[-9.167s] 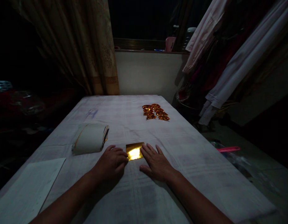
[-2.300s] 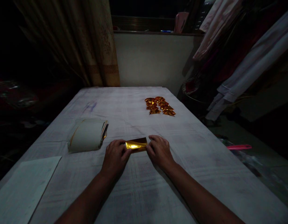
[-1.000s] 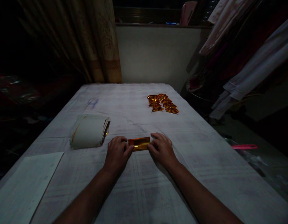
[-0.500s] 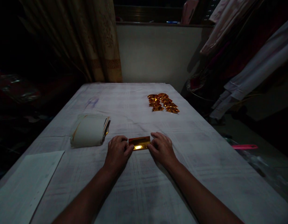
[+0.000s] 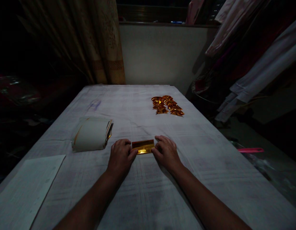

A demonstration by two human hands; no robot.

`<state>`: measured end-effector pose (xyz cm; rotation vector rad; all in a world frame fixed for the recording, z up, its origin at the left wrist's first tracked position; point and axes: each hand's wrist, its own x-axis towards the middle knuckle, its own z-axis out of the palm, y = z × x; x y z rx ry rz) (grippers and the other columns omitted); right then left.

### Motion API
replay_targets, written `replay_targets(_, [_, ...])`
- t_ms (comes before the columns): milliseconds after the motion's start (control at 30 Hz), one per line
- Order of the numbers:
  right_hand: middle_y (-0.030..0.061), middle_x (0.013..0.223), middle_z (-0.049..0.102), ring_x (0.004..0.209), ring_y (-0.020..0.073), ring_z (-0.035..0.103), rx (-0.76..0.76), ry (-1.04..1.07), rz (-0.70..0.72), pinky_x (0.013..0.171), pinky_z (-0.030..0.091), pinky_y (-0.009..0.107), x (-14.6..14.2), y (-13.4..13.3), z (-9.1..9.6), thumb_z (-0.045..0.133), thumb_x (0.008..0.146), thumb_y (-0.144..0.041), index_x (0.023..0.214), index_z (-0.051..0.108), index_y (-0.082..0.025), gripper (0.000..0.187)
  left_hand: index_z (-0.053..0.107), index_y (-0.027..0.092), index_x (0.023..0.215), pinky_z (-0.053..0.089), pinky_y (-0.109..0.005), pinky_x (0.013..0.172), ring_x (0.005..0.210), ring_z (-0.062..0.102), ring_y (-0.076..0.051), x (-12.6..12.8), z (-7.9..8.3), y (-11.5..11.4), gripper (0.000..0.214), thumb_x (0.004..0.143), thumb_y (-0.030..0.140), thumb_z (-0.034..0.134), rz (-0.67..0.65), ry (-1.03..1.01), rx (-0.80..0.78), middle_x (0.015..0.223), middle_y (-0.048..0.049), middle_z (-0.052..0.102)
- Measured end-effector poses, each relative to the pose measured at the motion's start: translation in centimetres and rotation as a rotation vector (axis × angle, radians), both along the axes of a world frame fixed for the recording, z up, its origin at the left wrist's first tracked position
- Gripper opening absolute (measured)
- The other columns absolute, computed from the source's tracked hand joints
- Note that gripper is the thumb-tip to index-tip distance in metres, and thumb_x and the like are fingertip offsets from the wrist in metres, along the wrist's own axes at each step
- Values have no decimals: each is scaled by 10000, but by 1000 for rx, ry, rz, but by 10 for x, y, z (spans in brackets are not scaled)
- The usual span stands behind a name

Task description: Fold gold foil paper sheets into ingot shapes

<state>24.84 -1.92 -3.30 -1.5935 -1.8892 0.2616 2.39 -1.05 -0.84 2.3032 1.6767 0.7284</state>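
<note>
A strip of shiny gold foil paper (image 5: pixel 143 146), folded long and narrow, lies between my two hands near the middle of the cloth. My left hand (image 5: pixel 120 156) grips its left end, thumb on the near edge and fingers curled behind. At the right end, my right hand (image 5: pixel 166 152) pinches it the same way. Several folded gold foil pieces (image 5: pixel 170 105) lie in two overlapping rows farther back on the right. To the left of my left hand is a stack of pale paper sheets (image 5: pixel 91 134) with gold showing at its edges.
A pale plaid cloth (image 5: pixel 148 198) covers the table. One white sheet (image 5: pixel 30 188) lies at the front left. A patterned curtain (image 5: pixel 109 48) hangs behind, and clothes (image 5: pixel 258 70) hang on the right. Beyond the right edge is a pink handle (image 5: pixel 250 150).
Both hands keep hold of the foil paper in nearly the same place. Only a very slight shift of the whole view shows.
</note>
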Motion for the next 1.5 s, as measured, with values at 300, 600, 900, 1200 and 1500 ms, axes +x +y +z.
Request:
replay_targets(300, [84,1355,639,1366,325,469,-37,-89,20,1086,311,561,-5,-2,3,625,863,-197,914,707,-263,117,591,213,797,452,-423,913,1022,580,-258,2,0,-3,115,870,238,677,28,45,51,1061,-65,664])
replay_targets(600, [96,1414,602,1387,326,452,-65,-148,27,1105,305,583,-6,-3,3,603,890,-193,952,693,-248,123,709,249,928,402,-410,873,923,588,-236,9,10,-11,115,936,191,610,-322,252,297,961,-53,690])
replay_targets(900, [98,1401,610,1372,324,466,-73,-136,-12,1105,306,594,-14,-5,10,580,880,-175,911,672,-247,121,646,244,1241,411,-409,802,866,610,-244,6,12,-18,334,945,143,530,-403,388,249,987,-80,691])
replay_targets(1200, [150,1421,579,1384,373,441,-108,-161,-88,1118,266,640,-31,-6,17,637,911,-335,916,632,-222,113,632,228,1281,413,-424,826,884,633,-258,6,11,-17,380,931,114,538,-395,456,271,1023,-96,707])
replay_targets(1500, [122,1399,606,1362,325,469,-70,-201,-122,1108,294,595,-17,-10,8,567,943,-226,962,637,-229,73,655,223,1224,404,-437,838,902,637,-264,7,13,-20,331,921,123,568,-374,474,249,1038,-93,713])
